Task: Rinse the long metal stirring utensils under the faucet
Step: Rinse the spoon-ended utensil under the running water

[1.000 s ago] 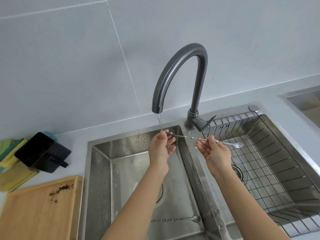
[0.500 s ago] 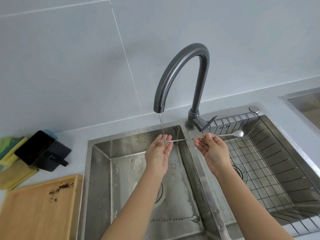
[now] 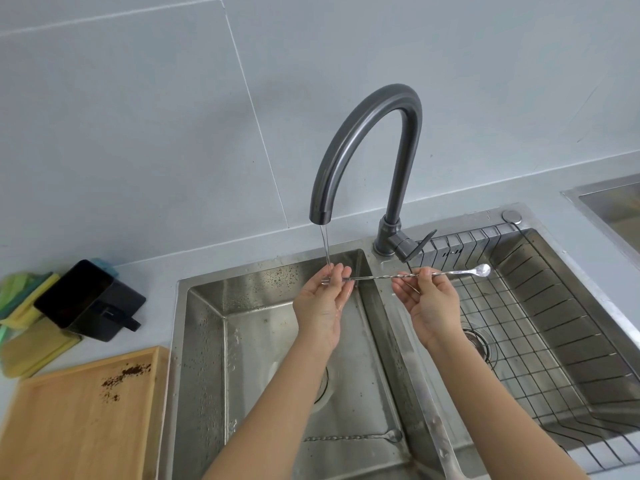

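A dark curved faucet [image 3: 367,140] runs a thin stream of water into the left sink basin [image 3: 249,327]. I hold a long twisted metal stirring spoon [image 3: 381,277] level across the divider. My left hand [image 3: 323,306] grips its thin end right under the stream. My right hand [image 3: 431,306] pinches the shaft nearer the small spoon bowl, which points right over the right basin. A second twisted stirring spoon [image 3: 353,437] lies flat on the floor of the left basin, near its front.
A wire drying rack [image 3: 554,341] fills the right basin. A wooden board [image 3: 76,420] with brown crumbs lies at the left front. Behind it are a black container [image 3: 86,301] on its side and yellow and green sponge cloths [image 3: 24,306]. Another sink edge [image 3: 609,202] shows at far right.
The spoon end tilted up until the stirrer lay level, and it shifted a little to the right. My left fingers slid along the thin end under the water.
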